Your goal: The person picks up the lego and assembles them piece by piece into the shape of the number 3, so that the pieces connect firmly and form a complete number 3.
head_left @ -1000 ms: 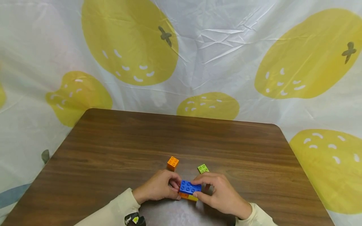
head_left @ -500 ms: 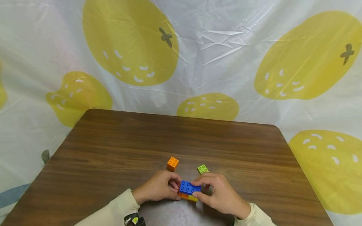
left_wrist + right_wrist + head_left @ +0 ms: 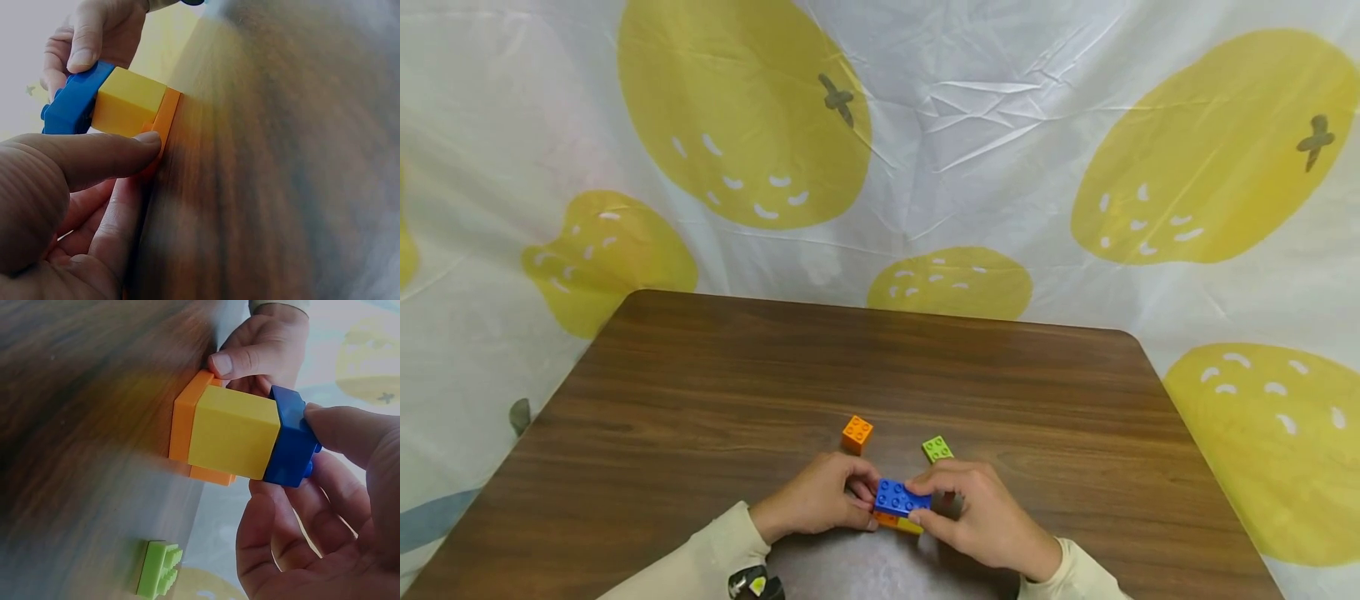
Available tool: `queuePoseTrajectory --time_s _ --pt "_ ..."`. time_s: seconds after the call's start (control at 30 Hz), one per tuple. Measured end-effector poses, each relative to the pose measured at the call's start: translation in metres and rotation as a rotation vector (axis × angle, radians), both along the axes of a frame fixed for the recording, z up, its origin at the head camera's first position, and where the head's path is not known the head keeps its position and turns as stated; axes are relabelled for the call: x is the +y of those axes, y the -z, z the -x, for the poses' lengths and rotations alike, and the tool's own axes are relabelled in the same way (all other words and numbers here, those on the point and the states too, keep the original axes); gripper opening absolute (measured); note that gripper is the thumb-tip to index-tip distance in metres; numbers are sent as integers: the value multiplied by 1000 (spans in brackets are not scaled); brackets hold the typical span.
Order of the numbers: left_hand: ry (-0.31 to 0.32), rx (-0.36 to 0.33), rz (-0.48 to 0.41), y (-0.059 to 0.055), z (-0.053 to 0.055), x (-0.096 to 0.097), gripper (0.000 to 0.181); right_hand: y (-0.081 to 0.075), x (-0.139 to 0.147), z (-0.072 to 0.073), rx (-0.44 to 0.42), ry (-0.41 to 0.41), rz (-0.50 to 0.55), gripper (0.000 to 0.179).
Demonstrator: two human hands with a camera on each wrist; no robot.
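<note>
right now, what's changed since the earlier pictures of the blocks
Nothing visibly changed. The right hand still holds the blue block over the yellow block, the left hand still grips the orange base, and the loose orange block and green piece stayed put.

An indoor tabletop spot screened off by cloth is shown; whether it is set in a home, a lab or an office cannot be told. Beyond the grip of the right hand [image 3: 981,517], a creased white fabric sheet printed with large yellow fruits [image 3: 917,183] is hung like a backdrop and is continued to either side. Beneath the grip, a dark brown wood-grain table with rounded far corners [image 3: 820,358] is placed close to the sheet.
</note>
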State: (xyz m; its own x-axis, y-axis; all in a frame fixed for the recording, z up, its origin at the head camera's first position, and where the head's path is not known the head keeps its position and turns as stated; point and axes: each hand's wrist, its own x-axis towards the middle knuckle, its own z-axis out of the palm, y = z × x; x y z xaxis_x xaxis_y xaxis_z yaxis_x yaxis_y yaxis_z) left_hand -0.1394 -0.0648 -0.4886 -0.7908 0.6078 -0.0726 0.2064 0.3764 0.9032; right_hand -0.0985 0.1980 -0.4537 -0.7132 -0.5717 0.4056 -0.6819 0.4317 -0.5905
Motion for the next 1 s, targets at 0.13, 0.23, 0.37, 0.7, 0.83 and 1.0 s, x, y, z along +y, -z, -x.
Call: queuePoseTrajectory --time_s 0.13,0.23,0.37,0.7,0.83,1.0 --pt "1 1 -10 1 0 0 34 2 1 0 -4 3 8 26" --pt "-1 0 -12 1 -1 0 34 4 1 0 -2 4 21 27" --pt "-9 -15 -23 2 -1 0 35 5 2 -1 2 -1 44 27" --pt "-5 -54 -82 4 -2 -3 35 5 1 0 -51 31 27 27" --pt "6 -99 -113 1 -2 -5 37 3 2 -1 -82 34 11 27" --pt "8 -150 -177 -6 -3 -9 40 1 4 -1 -117 46 -2 24"
